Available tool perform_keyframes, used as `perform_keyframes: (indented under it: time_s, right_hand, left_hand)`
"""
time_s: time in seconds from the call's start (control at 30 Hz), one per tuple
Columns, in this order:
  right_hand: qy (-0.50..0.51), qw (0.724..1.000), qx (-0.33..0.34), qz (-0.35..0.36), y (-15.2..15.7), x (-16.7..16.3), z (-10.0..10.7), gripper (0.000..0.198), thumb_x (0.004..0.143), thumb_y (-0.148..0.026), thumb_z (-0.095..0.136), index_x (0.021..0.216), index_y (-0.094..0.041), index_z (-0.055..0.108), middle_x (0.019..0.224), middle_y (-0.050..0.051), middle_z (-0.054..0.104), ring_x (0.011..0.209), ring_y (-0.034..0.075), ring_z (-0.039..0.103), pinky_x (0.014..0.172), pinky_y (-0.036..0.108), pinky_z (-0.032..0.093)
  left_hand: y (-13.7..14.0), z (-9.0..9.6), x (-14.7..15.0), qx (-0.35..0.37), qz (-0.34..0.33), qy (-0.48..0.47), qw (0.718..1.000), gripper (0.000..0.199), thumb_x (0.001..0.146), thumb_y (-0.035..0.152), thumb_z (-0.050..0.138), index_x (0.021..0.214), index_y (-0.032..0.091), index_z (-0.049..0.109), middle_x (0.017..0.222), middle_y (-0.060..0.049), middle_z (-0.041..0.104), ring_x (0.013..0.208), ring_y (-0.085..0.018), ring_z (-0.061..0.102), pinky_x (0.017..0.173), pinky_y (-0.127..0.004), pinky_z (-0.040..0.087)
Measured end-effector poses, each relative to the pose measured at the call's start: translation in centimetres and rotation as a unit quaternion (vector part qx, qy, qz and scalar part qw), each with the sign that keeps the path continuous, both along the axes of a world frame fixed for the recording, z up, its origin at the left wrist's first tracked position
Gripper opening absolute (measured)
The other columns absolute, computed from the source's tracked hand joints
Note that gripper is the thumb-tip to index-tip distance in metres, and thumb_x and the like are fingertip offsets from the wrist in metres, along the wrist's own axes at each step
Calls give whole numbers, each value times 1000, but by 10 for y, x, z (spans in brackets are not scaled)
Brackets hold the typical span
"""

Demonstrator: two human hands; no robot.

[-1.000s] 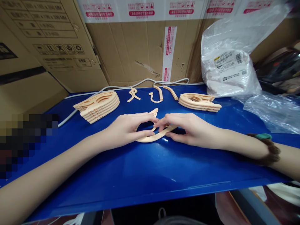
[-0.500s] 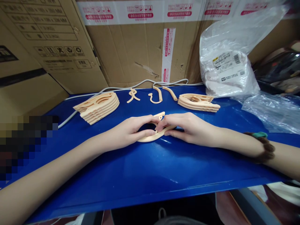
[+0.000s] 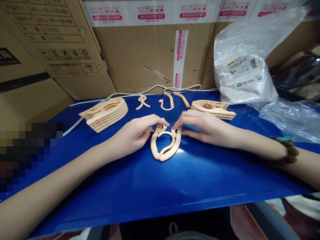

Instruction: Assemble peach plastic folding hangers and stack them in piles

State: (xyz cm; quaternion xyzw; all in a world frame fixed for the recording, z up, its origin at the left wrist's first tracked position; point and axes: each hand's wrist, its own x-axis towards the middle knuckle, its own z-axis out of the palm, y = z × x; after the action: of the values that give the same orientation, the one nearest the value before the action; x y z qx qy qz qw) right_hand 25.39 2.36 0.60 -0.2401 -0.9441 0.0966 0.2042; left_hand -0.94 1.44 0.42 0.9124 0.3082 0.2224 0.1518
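Between my hands lies a beige folding clothes hanger (image 3: 153, 144) on the blue tabletop, its two arms drawn up into a narrow loop with the joint nearest me. My left hand (image 3: 137, 133) is closed at the far end of the left arm, fingertips on it and thumb beside it. At the far end of the right arm, my right hand (image 3: 203, 126) grips with bent fingers and thumb. The fingers partly cover both ends.
Stacks of folded hangers stand left (image 3: 107, 115) and right (image 3: 212, 114). Loose beige parts lie behind: a hook piece (image 3: 171, 100), a curved strip (image 3: 183, 99) and crossed pieces (image 3: 142, 100). A white cable (image 3: 155, 87), cardboard boxes (image 3: 140, 50) and a plastic bag (image 3: 242, 76) line the back.
The hanger has turned and folded from a flatter, wider pose into a narrow loop, joint toward me. My hands have moved apart and slightly away from me, to its far ends.
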Motion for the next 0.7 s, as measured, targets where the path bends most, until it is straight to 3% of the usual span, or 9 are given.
perform_keyframes:
  time_s: [0.17,0.43,0.57,0.7]
  right_hand:
    - [-43,998,-26,-48,-7,-2,3,24,95,-21,51,115,-19,63,102,6,69,89,18,63,77,29,46]
    - [-47,995,-12,-92,-17,-7,11,39,98,-47,47,118,-17,63,102,10,70,92,23,65,80,34,45]
    - [-62,994,15,-85,-18,-7,9,56,91,-61,52,123,-16,60,107,13,69,95,27,64,83,38,45]
    - [-78,995,9,-54,-18,-7,7,68,87,-62,56,135,-14,52,118,15,65,104,30,62,90,44,45]
  left_hand:
    - [2,-2,-4,63,11,59,996,35,94,9,39,118,23,61,121,-4,64,115,-17,58,99,-32,48]
    - [-6,6,-1,102,-9,124,987,36,92,15,46,126,21,56,123,-7,62,116,-21,56,97,-35,47]
    - [-9,8,0,89,-23,122,988,43,89,19,50,132,19,49,131,-9,58,122,-23,52,104,-39,42]
    - [-11,6,1,54,-15,116,992,51,91,34,56,138,19,44,144,-10,50,132,-25,45,110,-40,37]
